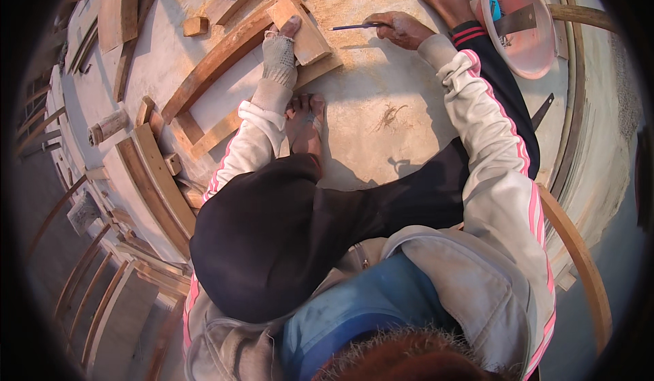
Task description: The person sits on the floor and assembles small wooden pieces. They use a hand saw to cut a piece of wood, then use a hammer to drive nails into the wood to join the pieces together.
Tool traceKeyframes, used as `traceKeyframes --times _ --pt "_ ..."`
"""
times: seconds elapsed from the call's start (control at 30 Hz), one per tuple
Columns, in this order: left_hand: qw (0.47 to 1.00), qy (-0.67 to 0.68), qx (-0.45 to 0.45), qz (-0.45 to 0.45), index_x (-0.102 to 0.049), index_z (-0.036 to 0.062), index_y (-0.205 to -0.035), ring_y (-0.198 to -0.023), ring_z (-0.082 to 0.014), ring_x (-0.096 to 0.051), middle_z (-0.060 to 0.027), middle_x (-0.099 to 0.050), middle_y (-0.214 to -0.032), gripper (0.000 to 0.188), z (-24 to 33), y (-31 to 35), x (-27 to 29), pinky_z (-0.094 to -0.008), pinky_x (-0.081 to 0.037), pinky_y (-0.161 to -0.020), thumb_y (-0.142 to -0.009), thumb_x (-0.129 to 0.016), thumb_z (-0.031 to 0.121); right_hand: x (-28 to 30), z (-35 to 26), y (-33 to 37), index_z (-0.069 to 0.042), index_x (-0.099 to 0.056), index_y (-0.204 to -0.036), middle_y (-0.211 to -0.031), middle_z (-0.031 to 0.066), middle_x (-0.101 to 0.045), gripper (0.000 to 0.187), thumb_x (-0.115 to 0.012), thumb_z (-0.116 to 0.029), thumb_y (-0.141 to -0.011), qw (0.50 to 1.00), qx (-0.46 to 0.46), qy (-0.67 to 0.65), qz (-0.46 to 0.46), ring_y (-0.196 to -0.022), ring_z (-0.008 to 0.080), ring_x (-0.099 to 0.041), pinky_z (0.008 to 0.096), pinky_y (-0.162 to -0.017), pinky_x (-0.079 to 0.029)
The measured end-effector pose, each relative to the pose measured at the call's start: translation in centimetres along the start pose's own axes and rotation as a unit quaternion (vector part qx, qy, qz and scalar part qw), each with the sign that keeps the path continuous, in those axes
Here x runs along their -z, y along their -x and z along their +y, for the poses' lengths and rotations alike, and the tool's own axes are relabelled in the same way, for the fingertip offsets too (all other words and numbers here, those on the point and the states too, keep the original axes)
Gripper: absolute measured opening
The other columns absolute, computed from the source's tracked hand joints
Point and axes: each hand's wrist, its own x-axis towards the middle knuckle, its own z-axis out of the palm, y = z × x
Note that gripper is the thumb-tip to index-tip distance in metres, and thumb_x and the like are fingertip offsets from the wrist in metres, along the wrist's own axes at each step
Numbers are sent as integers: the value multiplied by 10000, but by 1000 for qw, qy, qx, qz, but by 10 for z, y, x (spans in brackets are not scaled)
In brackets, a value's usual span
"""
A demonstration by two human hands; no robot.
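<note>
My left hand (280,55), in a knitted fingerless glove, is closed on a short, thick wooden block (304,35), with the thumb pressed on its top face. Its other fingers are mostly hidden. The block rests over a long wooden beam (218,67) and another piece of wood beneath it. To the right, my right hand (403,29) is closed on a thin dark pencil (354,26). The pencil's tip points left toward the block, apart from it.
Sawdust lies on the pale floor around my bare feet. A pinkish bucket (524,61) at the upper right holds tools, a saw blade (516,22) among them. Wooden pieces, including a small block (195,26) and planks (160,176), spread across the left.
</note>
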Motion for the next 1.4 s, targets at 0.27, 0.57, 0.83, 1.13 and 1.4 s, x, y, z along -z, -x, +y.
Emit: traceKeyframes --times 0.27,0.57,0.83,1.13,1.4 --pt "998 -59 -5 10 -653 -16 -1253 -900 -198 -737 -96 -728 -1054 446 3 3 1 -337 -616 -808 -970 -769 309 -13 -39 -51 -228 -808 -1135 -1164 119 -704 259 -636 -251 -943 977 129 163 -37 -1123 346 -680 473 -975 -539" --pt "991 -129 -18 34 -626 -59 -1331 -917 -216 -754 -145 -745 -1109 655 8 5 2 -340 -630 -771 -913 -848 392 -14 -64 -52 -215 -790 -1166 -1008 95 -692 219 -684 -267 -981 928 160 336 -33 -981 346 -714 482 -839 -577" --pt "995 -99 -9 16 -559 -79 -1391 -942 -221 -757 -183 -737 -1162 787 2 -2 6 -357 -640 -799 -857 -910 381 -33 -46 -53 -240 -777 -1133 -992 81 -712 212 -602 -267 -1017 925 188 329 8 -940 330 -726 476 -798 -574" --pt "988 -141 17 57 -505 -53 -1468 -986 -222 -752 -169 -732 -1178 820 11 8 -5 -353 -629 -830 -892 -865 406 12 -16 -18 -211 -753 -1131 -1004 105 -694 204 -591 -272 -1023 938 118 320 59 -932 362 -715 504 -791 -562" --pt "992 -123 16 26 -470 -68 -1503 -1009 -224 -747 -185 -716 -1199 843 22 20 -7 -349 -626 -844 -913 -841 406 -42 -54 -41 -207 -754 -1168 -1023 111 -733 238 -571 -238 -1019 924 111 365 21 -949 361 -735 504 -814 -579"
